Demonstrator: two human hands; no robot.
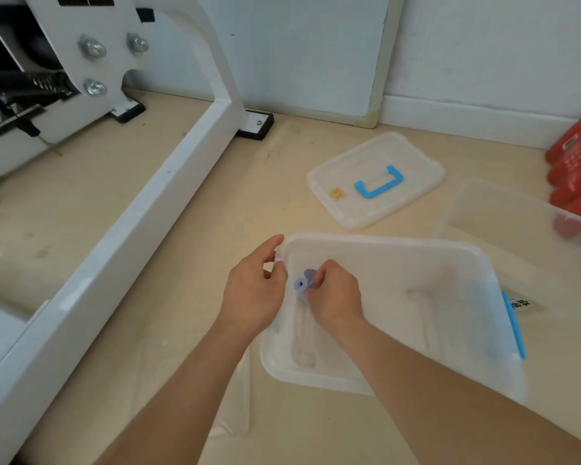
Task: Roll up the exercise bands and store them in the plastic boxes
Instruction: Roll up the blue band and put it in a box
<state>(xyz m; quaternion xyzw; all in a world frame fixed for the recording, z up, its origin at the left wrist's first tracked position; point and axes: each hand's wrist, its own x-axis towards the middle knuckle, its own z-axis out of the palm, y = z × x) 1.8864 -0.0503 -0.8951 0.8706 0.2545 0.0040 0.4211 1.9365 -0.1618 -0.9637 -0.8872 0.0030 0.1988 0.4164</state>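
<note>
Hands first: the right hand was closed round a rolled-up exercise band, fingertips pinching it, down inside the plastic box by its far-left corner. The left hand had its fingers hooked over the rim at that same corner, steadying the box. So I'd say the rolling was done for this one and it was the storing step. The next move would just need the roll set on the box bottom and let go without it springing loose. The roll's open end, little hole and all, faced left and up toward the camera, so its long axis looked to run left to right under the fingers. Further out on the floor: a lid lying far off, a second clear box to the right.
</note>
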